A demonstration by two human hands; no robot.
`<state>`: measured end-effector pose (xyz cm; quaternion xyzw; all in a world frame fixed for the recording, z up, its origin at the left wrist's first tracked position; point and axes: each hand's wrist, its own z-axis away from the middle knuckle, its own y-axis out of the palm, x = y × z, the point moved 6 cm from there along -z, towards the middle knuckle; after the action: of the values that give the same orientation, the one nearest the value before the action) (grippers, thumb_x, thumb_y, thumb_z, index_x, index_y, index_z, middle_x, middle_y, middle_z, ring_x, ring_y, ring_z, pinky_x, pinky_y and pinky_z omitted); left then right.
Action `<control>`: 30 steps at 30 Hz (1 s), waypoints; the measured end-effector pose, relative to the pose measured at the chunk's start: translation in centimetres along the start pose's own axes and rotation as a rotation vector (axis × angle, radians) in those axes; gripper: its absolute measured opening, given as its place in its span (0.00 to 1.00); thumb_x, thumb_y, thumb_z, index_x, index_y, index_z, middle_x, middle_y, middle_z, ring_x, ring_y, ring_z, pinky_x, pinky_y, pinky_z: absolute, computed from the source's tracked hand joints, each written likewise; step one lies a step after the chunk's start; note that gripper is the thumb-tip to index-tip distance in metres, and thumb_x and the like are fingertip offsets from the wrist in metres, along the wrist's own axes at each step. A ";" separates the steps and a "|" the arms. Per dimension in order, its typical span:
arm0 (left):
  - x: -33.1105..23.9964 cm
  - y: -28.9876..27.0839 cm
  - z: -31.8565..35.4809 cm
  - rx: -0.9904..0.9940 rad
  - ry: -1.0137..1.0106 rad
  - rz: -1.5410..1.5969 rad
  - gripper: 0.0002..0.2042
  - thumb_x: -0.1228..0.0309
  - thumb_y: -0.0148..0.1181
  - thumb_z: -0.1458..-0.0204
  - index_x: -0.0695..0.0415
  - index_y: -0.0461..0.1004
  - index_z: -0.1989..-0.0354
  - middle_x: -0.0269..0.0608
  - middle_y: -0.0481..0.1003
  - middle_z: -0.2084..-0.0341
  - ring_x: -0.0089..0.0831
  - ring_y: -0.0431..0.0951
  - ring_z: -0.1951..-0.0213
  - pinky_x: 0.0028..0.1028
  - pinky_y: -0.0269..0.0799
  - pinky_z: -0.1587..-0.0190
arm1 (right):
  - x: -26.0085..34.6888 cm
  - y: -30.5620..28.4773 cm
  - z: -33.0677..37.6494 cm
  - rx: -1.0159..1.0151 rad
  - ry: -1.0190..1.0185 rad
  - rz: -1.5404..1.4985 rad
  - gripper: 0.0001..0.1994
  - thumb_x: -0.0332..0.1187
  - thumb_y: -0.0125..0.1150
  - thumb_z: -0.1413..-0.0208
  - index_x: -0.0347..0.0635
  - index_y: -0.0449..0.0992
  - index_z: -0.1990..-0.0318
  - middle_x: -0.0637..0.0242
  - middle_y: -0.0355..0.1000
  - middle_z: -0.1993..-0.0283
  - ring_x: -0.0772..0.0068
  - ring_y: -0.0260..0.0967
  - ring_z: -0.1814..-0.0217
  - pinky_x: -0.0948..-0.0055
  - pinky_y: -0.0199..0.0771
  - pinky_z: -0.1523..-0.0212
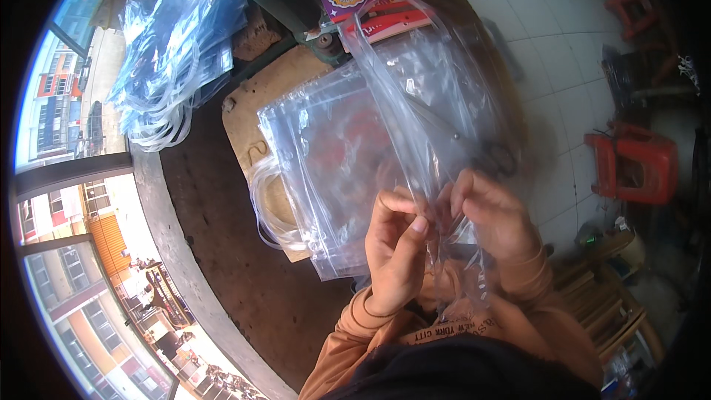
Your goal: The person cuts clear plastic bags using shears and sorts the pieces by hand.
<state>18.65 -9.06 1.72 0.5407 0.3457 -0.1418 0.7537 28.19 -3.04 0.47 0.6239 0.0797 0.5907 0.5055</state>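
A clear plastic bag (404, 137) is gathered between my hands, its length running up and away over the work surface. My left hand (398, 248) pinches it between thumb and fingers. Close beside it, my right hand (498, 218) is closed on the same plastic, fingertips bent inward. Beneath lies a stack of flat clear plastic bags (326, 155), with looped clear handles (266, 207) hanging off the left side. A pair of scissors (455, 135) lies among the plastic just beyond my right hand, its blades partly veiled by glare.
A heap of clear bags with handles (181, 37) sits at the far left. Dark machine parts (285, 0) and a purple-and-red printed package (392, 15) stand at the far edge of the brown board (252, 115). Red plastic stools (637, 163) and a wooden bench (607, 296) are on the right.
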 end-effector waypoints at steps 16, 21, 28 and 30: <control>-4.7 -0.8 -2.1 -0.071 -0.028 -0.336 0.28 0.59 0.41 0.44 0.69 0.51 0.41 0.61 0.56 0.44 0.52 0.61 0.44 0.41 0.70 0.53 | 1.2 6.6 1.9 0.376 -0.524 1.012 0.06 0.24 0.58 0.59 0.37 0.69 0.72 0.64 0.63 0.70 0.65 0.62 0.69 0.72 0.65 0.71; -8.3 -2.0 2.4 -0.186 0.271 -0.402 0.32 0.52 0.41 0.44 0.62 0.46 0.38 0.56 0.64 0.50 0.49 0.69 0.51 0.37 0.78 0.65 | 0.9 8.5 3.1 0.464 -0.689 1.184 0.06 0.29 0.58 0.60 0.41 0.68 0.72 0.66 0.61 0.72 0.69 0.63 0.70 0.73 0.66 0.71; -12.3 -4.8 12.9 -0.209 1.151 -0.279 0.24 0.57 0.32 0.40 0.51 0.45 0.37 0.45 0.66 0.51 0.37 0.70 0.52 0.30 0.76 0.61 | -0.8 11.6 4.2 0.324 -0.876 1.447 0.08 0.30 0.55 0.58 0.39 0.72 0.68 0.65 0.67 0.67 0.71 0.66 0.66 0.74 0.66 0.68; -10.9 -5.8 12.6 -0.356 1.194 -0.147 0.23 0.58 0.32 0.39 0.53 0.47 0.38 0.45 0.65 0.50 0.35 0.69 0.51 0.28 0.75 0.59 | 1.2 11.1 3.7 0.071 -0.928 1.518 0.08 0.30 0.56 0.59 0.39 0.73 0.69 0.65 0.67 0.66 0.70 0.65 0.66 0.74 0.65 0.68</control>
<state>11.97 -24.46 7.13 0.3677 0.7617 0.1932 0.4973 26.00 -9.48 10.05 0.7002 -0.5497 0.4515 -0.0607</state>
